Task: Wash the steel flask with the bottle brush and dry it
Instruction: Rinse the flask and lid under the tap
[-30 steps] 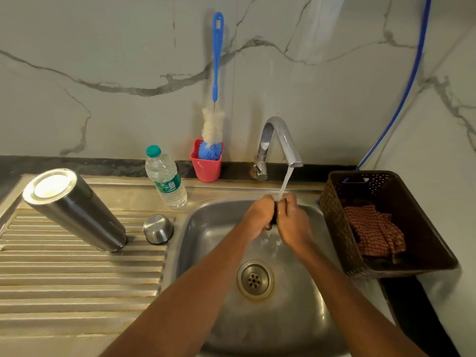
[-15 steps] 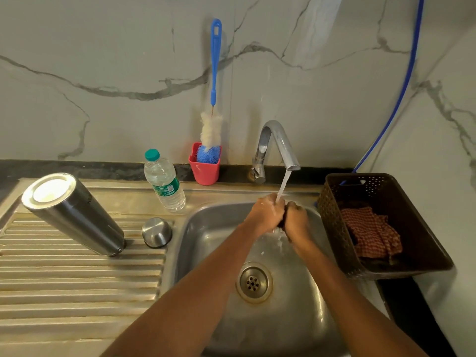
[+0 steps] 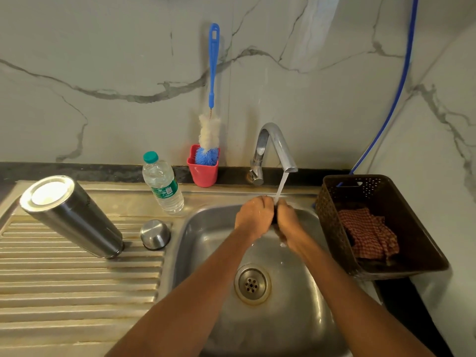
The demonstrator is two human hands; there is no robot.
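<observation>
Our left hand [image 3: 253, 215] and right hand [image 3: 289, 222] are close together over the sink [image 3: 201, 240]. Water [image 3: 280, 185] runs from the tap [image 3: 275, 143] right onto them. The fingers of both hands are curled in, and they hold a small dark thing [image 3: 274, 218] between them. We cannot tell what it is.

The steel flask [image 3: 74, 217] stands on the ridged steel worktop [image 3: 77, 279], well to the left of our hands, with a flat end up. A small steel cap [image 3: 155, 234] sits just beside it.

The bottle brush [image 3: 211, 99] stands at the back wall in a red cup [image 3: 203, 173], with its blue handle up. A water bottle [image 3: 163, 184] stands near the cup. On the right, a brown basket [image 3: 329, 217] holds a red checked cloth [image 3: 368, 235].
</observation>
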